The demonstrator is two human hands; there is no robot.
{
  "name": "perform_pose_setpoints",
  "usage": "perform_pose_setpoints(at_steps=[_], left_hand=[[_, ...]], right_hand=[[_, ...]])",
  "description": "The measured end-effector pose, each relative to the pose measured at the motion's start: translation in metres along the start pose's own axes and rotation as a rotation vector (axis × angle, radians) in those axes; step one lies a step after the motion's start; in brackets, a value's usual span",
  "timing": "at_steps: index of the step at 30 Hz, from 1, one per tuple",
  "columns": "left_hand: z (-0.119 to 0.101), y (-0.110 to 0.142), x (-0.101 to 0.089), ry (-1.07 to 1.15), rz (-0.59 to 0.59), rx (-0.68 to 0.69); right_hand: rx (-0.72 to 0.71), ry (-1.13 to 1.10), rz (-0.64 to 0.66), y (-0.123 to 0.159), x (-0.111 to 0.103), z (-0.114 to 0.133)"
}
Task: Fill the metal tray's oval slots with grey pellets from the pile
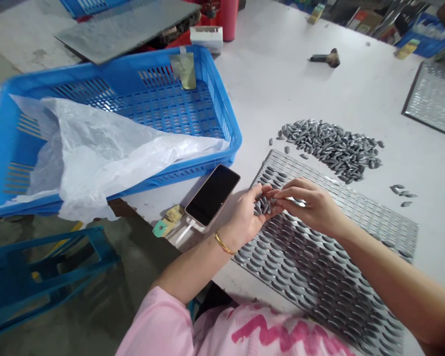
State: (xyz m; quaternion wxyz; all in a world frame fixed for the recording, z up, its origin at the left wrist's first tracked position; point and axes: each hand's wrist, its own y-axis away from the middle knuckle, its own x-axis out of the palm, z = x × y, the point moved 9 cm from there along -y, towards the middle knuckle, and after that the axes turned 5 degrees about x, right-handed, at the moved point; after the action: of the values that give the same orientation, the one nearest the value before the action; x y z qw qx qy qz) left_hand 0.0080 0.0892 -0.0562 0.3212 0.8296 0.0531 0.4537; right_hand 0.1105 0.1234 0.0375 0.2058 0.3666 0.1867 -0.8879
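Observation:
A grey metal tray (pixel 371 217) with rows of oval slots lies on the white table in front of me. My left hand (pixel 246 217) is cupped above its near-left part and holds a small bunch of grey oval metal pieces (pixel 262 205). My right hand (pixel 311 202) meets it from the right, fingers pinched on one of those pieces. A loose heap of the same grey pieces (pixel 330 148) lies on the table just beyond the tray. Most slots nearest me look filled.
A blue plastic crate (pixel 215 89) with a white plastic sheet (pixel 96 153) stands at the left. A phone (pixel 212 195) on a cable lies beside the tray. A few stray pieces (pixel 402 190) lie at the right. Another slotted tray (pixel 435 96) sits far right. A blue stool (pixel 40 277) stands below.

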Motion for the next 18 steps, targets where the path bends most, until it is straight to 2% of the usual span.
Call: perform_pose_setpoints(at_steps=[3,5,9,12,14,18], left_hand=[[0.006,0.003,0.007,-0.136,0.123,-0.033],[0.011,0.003,0.007,-0.224,0.171,-0.047],[0.011,0.004,0.007,-0.325,0.177,0.014],[0.011,0.005,0.010,-0.376,0.181,0.015],[0.011,0.005,0.010,-0.347,0.164,-0.007],[0.006,0.003,0.004,-0.231,0.060,-0.016]], right_hand=[[0.080,-0.091,-0.062,0.010,-0.010,-0.007],[0.098,-0.107,-0.060,0.017,-0.011,-0.006],[0.139,-0.099,-0.019,0.029,-0.005,-0.001],[0.127,-0.064,-0.055,0.032,-0.008,-0.002],[0.121,-0.010,-0.099,0.031,-0.014,-0.013],[0.135,0.221,-0.227,0.026,-0.030,-0.057]])
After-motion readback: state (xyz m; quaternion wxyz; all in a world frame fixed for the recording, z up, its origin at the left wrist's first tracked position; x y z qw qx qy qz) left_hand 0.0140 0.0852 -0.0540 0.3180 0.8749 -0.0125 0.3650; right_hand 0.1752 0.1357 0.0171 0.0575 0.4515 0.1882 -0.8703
